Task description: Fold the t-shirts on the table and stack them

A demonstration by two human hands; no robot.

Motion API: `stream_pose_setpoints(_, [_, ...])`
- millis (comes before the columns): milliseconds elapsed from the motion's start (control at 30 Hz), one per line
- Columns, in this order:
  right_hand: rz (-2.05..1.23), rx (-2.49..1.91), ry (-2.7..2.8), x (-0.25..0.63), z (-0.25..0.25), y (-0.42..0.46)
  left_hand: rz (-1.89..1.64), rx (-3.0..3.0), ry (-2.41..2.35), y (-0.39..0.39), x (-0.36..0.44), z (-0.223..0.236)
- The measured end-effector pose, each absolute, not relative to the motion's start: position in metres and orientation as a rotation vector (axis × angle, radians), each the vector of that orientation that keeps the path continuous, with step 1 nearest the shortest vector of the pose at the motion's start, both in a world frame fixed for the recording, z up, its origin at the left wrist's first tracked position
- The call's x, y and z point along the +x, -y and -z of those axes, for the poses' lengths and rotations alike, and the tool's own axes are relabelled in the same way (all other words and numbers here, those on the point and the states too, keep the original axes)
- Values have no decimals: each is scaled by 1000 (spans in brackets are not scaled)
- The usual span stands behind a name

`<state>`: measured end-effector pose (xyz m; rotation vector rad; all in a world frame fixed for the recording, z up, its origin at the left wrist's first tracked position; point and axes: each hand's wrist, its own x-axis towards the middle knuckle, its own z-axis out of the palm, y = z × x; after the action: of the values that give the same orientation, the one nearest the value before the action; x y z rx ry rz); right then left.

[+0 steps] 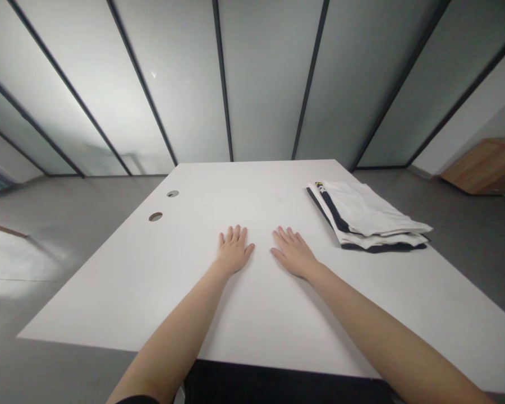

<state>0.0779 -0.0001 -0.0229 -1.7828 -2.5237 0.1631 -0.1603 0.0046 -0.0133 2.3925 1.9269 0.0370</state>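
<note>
My left hand (234, 250) lies flat on the white table (261, 331), fingers spread, holding nothing. My right hand (293, 251) rests palm down a short way to its right, also with fingers apart and nothing in it. To the right of that hand sits a stack of folded white and black cloth (370, 210), perhaps clothing, which neither hand touches. Its top piece is white with a dark band and a small yellow patch along the left side. The lower layers show only at their edges.
Two round holes pierce the tabletop at the left, a farther one (173, 193) and a nearer one (155, 216). Behind the table stands a frosted glass partition (261, 78) with dark frames. A wooden cabinet (483, 165) is on the floor at the far right.
</note>
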Motion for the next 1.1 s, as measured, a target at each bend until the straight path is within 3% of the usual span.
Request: stream_pose_setpoints(1100, [-259, -1753, 2503, 86, 15, 4, 1, 2388, -1932, -3, -158, 8])
